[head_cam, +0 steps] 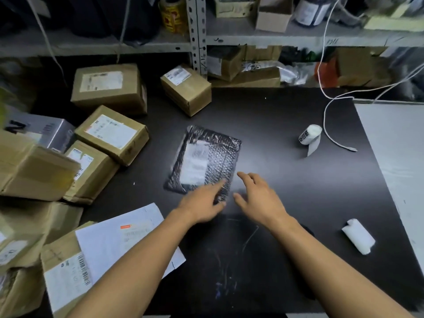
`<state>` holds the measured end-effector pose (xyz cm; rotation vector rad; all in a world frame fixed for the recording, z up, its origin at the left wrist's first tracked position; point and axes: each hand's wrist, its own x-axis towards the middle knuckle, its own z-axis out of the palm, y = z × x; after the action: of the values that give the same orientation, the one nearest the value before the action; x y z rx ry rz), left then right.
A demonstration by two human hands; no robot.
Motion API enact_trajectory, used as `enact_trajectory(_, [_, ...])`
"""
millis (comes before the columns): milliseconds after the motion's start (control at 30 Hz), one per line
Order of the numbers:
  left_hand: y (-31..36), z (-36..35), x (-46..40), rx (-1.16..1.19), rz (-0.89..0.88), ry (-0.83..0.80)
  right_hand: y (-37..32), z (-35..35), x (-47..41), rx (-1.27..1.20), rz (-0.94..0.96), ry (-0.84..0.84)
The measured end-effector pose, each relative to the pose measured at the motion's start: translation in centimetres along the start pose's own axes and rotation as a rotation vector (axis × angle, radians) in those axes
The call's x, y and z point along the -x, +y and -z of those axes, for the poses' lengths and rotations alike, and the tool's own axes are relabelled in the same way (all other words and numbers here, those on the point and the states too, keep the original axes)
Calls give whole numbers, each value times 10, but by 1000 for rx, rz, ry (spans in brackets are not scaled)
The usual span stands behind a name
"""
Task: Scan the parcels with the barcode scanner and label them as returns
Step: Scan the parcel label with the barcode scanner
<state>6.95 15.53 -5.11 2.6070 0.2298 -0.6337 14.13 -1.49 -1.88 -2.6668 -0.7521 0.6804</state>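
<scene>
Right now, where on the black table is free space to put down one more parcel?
Free: the patch between the bubble mailer and the label roll, and the near middle between the two forearms. Crowded: the left side, where cardboard boxes and a white envelope pile up. The left hand touches the mailer.

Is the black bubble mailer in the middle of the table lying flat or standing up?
Lying flat. The black bubble mailer rests on the dark table, white label facing up, its near edge under the left hand.

Two bare forearms — no sleeves, gloves, watch or rings — end in the left hand (202,203) and right hand (259,198).
</scene>
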Motion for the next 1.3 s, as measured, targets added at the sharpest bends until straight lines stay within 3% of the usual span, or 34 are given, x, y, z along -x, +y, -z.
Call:
enact_trajectory(67, [6,-6,11,119,-18,103,4,-3,6,-21,-6,6])
enact_trajectory(167, [-2,-11,19,166,226,347,8,-13,18,-55,-13,-39])
enact_trajectory(267, [-6,-23,27,87,425,169,6,-28,33,-61,17,-130])
enact_trajectory(367, [-4,-37,36,167,490,60,1,-42,43,-54,14,-197])
enact_trajectory(567, [0,-30,45,541,479,282,1,-54,52,-5,-3,-245])
enact_trajectory(733, [1,-17,60,850,351,474,3,-51,55,-57,-20,-227])
enact_trajectory(833, [12,-15,68,1048,238,383,4,-51,57,-99,-26,-200])
enact_trajectory(900, [18,-14,73,1019,184,287,7,-49,61,-131,-26,-186])
enact_trajectory(967, [19,-14,75,886,170,259,11,-42,69,-193,-9,-124])
enact_trajectory(1067, [18,-17,77,787,138,254,21,-26,94,-304,1,131])
enact_trajectory(1200, [18,-24,78,782,95,223,50,-15,139,-431,-212,510])
enact_trajectory(1300, [22,-27,80,740,35,192,76,-21,164,-486,-426,548])
